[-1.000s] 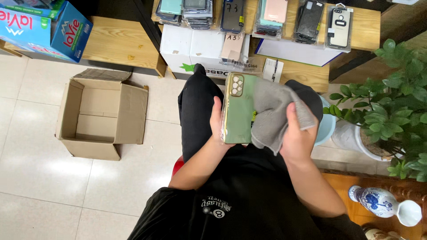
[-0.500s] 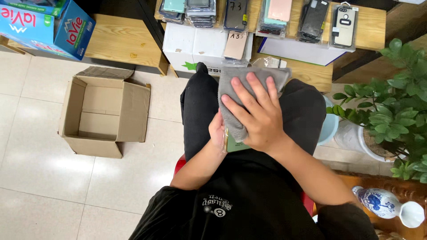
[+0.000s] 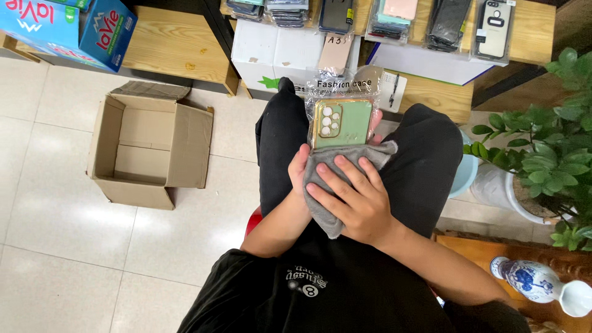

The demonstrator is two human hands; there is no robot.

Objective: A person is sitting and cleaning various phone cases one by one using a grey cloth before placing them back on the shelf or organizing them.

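A pale green phone case (image 3: 345,123) with a gold camera frame sits in a clear plastic sleeve over my lap. My left hand (image 3: 300,168) grips it from underneath, mostly hidden behind it. A grey cloth (image 3: 336,179) lies over the case's lower end, and my right hand (image 3: 351,197) presses flat on that cloth with the fingers spread. I sit with black trousers and a black shirt.
An open cardboard box (image 3: 148,148) stands on the tiled floor to the left. Ahead are wooden shelves (image 3: 172,46) with packaged phone cases (image 3: 444,21) and white boxes. A potted plant (image 3: 542,154) and a blue-and-white vase (image 3: 536,280) are on the right.
My right hand with the cloth has slid down from the case's top to its lower end, uncovering the upper half and the camera frame.
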